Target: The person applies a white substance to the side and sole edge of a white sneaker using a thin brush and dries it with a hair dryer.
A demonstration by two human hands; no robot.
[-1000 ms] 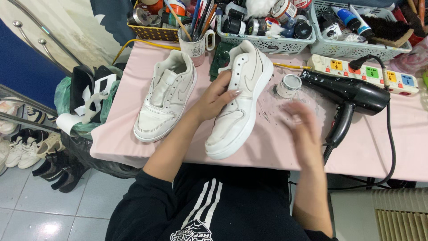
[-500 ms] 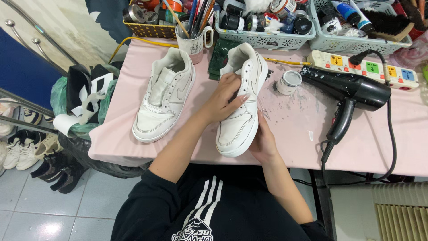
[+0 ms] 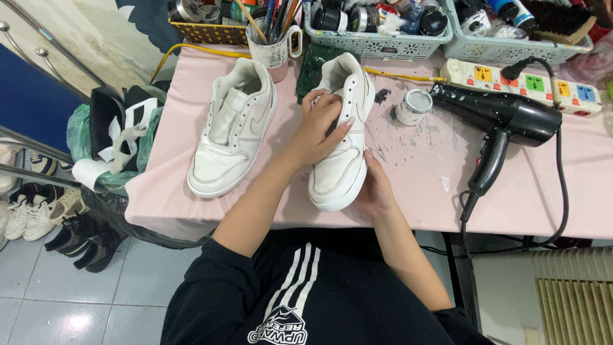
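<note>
Two white sneakers lie on a pink table (image 3: 408, 191). My left hand (image 3: 319, 128) rests on top of the right sneaker (image 3: 341, 166), fingers spread over its tongue and lace area. Against that shoe's right side near the toe, my right hand (image 3: 373, 185) cups the sole edge. The left sneaker (image 3: 233, 134) lies untouched beside it, toe toward me.
A black hair dryer (image 3: 511, 121) with its cord lies at the right, behind it a white power strip (image 3: 511, 80). A small open paint jar (image 3: 414, 105), a mug of brushes (image 3: 271, 45) and baskets of supplies (image 3: 377, 38) stand at the back. Shoes and bags crowd the floor left.
My right hand came in from the table's right part and now holds the right sneaker's side. My left hand slid up the shoe toward its tongue.
</note>
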